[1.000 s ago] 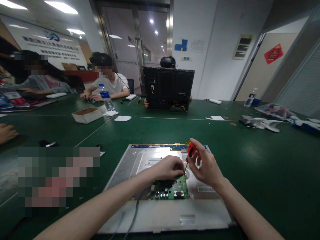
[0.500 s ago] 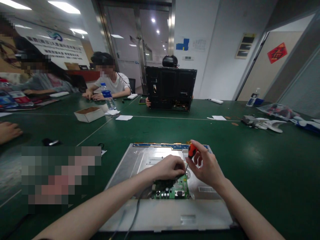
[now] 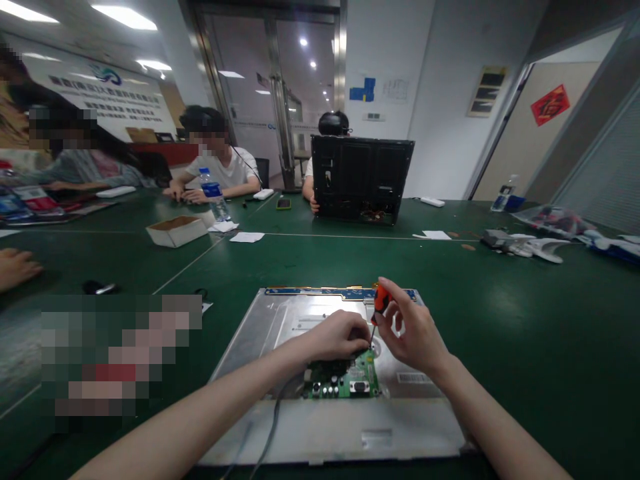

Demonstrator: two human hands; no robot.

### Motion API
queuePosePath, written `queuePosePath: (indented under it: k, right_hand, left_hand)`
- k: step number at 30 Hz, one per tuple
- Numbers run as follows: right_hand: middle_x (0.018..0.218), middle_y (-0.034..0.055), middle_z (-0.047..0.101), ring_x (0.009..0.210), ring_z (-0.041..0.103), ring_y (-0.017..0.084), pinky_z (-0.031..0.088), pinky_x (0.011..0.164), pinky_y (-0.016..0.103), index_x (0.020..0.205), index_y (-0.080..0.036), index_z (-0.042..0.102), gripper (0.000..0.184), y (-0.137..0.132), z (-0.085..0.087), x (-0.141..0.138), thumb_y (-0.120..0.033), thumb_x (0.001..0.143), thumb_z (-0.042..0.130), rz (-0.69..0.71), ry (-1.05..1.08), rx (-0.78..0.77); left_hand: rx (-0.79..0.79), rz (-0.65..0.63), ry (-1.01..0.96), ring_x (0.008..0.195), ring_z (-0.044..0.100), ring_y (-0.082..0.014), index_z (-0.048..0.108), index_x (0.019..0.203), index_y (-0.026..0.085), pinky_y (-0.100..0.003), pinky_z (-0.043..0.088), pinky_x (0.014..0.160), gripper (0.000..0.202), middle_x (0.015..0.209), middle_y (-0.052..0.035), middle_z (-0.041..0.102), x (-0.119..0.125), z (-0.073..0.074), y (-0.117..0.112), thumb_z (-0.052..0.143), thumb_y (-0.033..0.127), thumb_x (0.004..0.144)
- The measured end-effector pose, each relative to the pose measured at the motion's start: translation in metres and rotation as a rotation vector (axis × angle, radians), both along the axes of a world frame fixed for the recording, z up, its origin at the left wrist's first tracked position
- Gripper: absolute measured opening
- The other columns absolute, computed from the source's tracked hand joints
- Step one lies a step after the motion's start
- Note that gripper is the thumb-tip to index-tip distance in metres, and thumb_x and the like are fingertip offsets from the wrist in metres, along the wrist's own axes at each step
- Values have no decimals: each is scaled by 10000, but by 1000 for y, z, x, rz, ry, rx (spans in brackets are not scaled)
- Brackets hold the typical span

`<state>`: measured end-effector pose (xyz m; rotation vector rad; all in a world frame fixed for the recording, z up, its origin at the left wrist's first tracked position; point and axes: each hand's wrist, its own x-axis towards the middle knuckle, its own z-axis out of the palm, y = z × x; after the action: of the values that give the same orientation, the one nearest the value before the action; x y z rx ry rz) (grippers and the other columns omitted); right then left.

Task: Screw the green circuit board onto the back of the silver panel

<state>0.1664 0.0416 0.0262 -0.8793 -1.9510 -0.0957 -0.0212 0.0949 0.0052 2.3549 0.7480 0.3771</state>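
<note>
My right hand point(image 3: 417, 337) grips the red-and-black handle of a small screwdriver point(image 3: 381, 300). The screwdriver stands nearly upright, its thin shaft reaching down to the upper right corner of a green circuit board point(image 3: 367, 373). My left hand point(image 3: 345, 333) is closed in a pinch beside the shaft's tip, over the board; what its fingertips hold is hidden. The board lies on a silver metal display panel point(image 3: 310, 430) with a blue strip point(image 3: 310, 291) along its far edge. Part of the board is covered by my left hand.
A grey cable point(image 3: 273, 427) runs off the panel toward me. Ahead on the green table point(image 3: 500, 367) are a white box point(image 3: 177, 230), a water bottle point(image 3: 213, 193) and paper. Across, a person holds up a black screen housing point(image 3: 363, 177). A co-worker's hand point(image 3: 19, 269) rests at left.
The black housing across the table has shifted right. My right fingers and the screwdriver handle have turned slightly, while the tip stays at the board's corner. My left hand holds still.
</note>
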Motion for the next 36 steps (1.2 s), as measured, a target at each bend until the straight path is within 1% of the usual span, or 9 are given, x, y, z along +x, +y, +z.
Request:
queuePosePath:
  k: [6, 11, 16, 19, 22, 26, 29, 32, 36]
  right_hand:
    - [701, -48, 587, 471, 547, 94, 446, 439, 184, 1448, -235, 322, 574, 3, -3, 1, -179, 921, 542, -11, 13, 20]
    - [682, -51, 575, 461, 534, 90, 445, 443, 186, 1421, -222, 356, 515, 3, -3, 1, -203, 942, 545, -18, 2, 27]
    - [703, -36, 599, 458, 522, 88, 427, 434, 191, 1430, -211, 355, 509, 1, 0, 1, -191, 947, 514, -8, 1, 4]
    - [710, -31, 607, 453, 518, 87, 409, 412, 184, 1446, -205, 335, 534, 0, 2, 1, -175, 939, 498, 8, 0, -17]
    - [730, -25, 617, 469, 537, 89, 423, 420, 185, 1446, -205, 327, 550, 0, 1, 1, -165, 928, 506, 12, -5, -12]
    - [795, -14, 628, 497, 551, 86, 446, 446, 190, 1422, -221, 339, 530, 0, 0, 0, -169, 925, 515, -2, -11, 26]
    - [774, -35, 611, 477, 523, 81, 429, 435, 189, 1409, -236, 343, 520, 1, 0, -1, -189, 927, 530, -10, -17, 39]
    - [756, -42, 607, 476, 525, 82, 430, 437, 185, 1404, -242, 352, 519, 1, 0, -1, -189, 924, 543, -4, -4, 32]
    - [760, -26, 621, 491, 544, 90, 436, 442, 187, 1427, -228, 345, 550, 1, 3, 0, -171, 912, 531, -5, -2, 7]
  left_hand:
    - [2, -8, -3, 732, 623, -172, 727, 865, 125, -220, 437, 674, 103, 796, -30, 709, 0, 1, 0, 647, 106, 803]
    - [-3, -10, -6, 765, 636, -179, 728, 864, 132, -228, 452, 708, 94, 852, -39, 727, -1, -1, 1, 653, 117, 810]
    - [-11, -17, -13, 773, 632, -177, 730, 887, 132, -231, 452, 717, 115, 842, -34, 721, -1, -1, 1, 647, 103, 813]
    - [-19, -15, -18, 723, 619, -163, 726, 864, 127, -222, 442, 678, 105, 793, -22, 708, -1, 0, 1, 645, 93, 806]
    - [-28, -14, -27, 690, 606, -151, 719, 848, 129, -213, 436, 656, 97, 758, -8, 694, -1, 0, 1, 644, 90, 800]
    - [-33, -16, -36, 727, 621, -160, 717, 854, 126, -216, 445, 683, 98, 787, -18, 704, -1, 1, 1, 639, 94, 804]
    - [-30, -9, -36, 736, 628, -168, 717, 850, 122, -222, 442, 687, 98, 800, -26, 710, 0, 1, 0, 644, 91, 794]
    - [-31, -8, -33, 737, 630, -170, 715, 856, 123, -224, 444, 686, 107, 809, -29, 713, 0, 1, 0, 640, 84, 791]
    - [-33, -21, -31, 740, 628, -168, 717, 869, 115, -222, 448, 688, 116, 808, -32, 708, 0, 3, 1, 634, 80, 796]
